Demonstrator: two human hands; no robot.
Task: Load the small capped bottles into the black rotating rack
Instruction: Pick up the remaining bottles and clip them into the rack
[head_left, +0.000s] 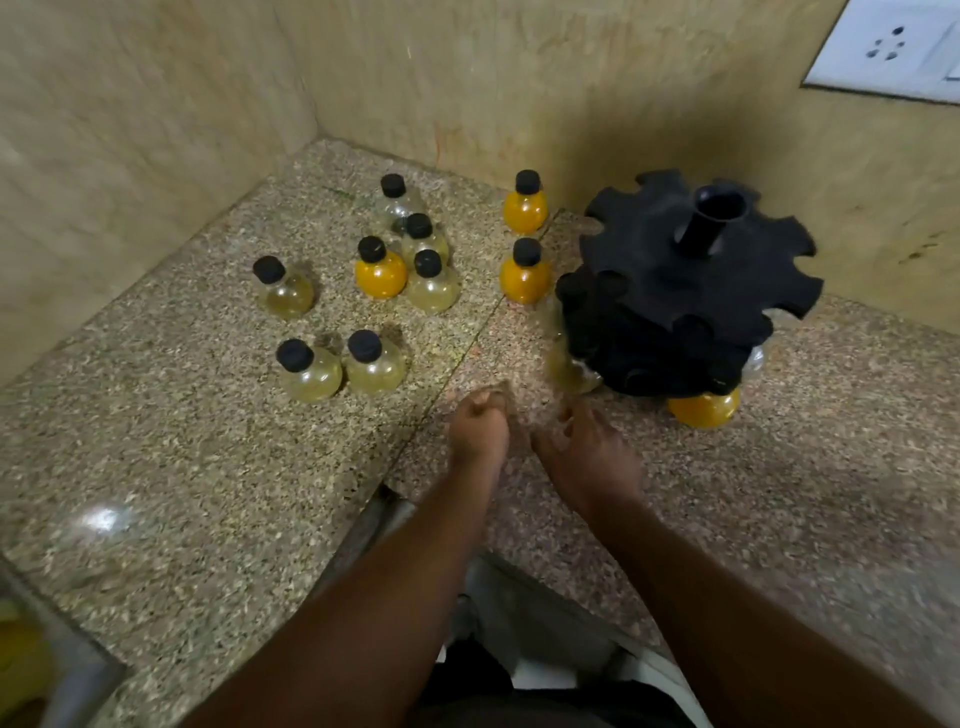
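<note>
The bottles (380, 270) are small, round-bellied and narrow-necked, with black caps (371, 248) and pale or orange liquid inside. I judge them light, rigid and a little slick on the belly, so best pinched at the neck just under the cap, which should also suit sliding into a rack notch. Nine stand loose on the counter (208, 493) left of the rack (691, 291), with at least two more at its lower tier; near its base the left hand (478, 423) is curled on nothing visible, and the blurred right hand (584, 452) is loosely curled, apparently empty.
</note>
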